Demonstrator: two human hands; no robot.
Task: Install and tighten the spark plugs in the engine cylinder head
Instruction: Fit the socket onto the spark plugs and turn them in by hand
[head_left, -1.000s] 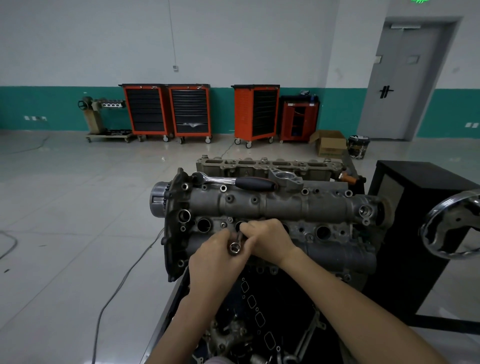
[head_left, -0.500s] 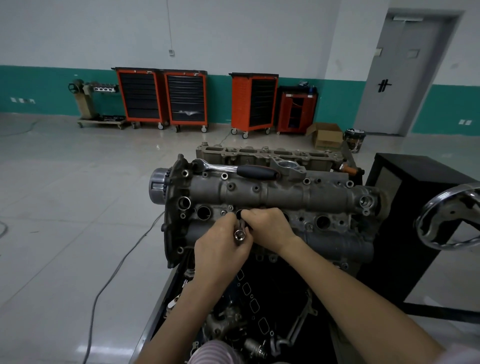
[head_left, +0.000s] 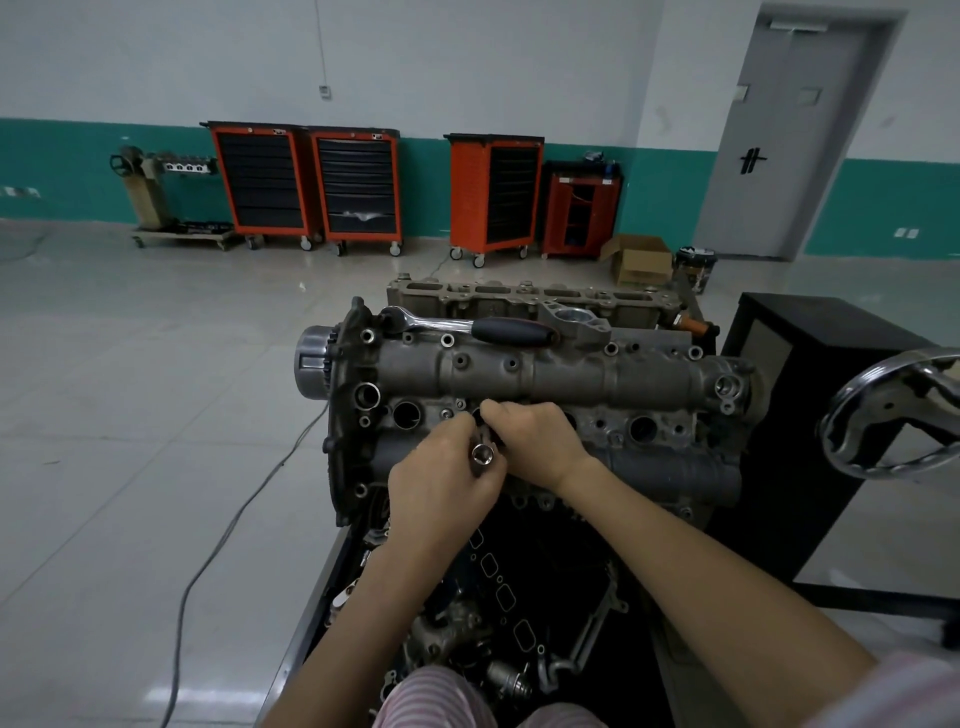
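**Putting a plug down its hole**

The left hand (head_left: 441, 483) has its fingers wrapped round a shiny socket (head_left: 482, 455). The right hand (head_left: 535, 441) pinches it at a plug hole in the cylinder head (head_left: 571, 379). I think it should go in straight and turn softly first. The ratchet (head_left: 467, 326) waits on top. No writing can be read.

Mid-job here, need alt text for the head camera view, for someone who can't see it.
Both hands meet at a plug hole in the cylinder head: the left hand grips a socket tool, and the right hand steadies it. A ratchet wrench lies idle on top.
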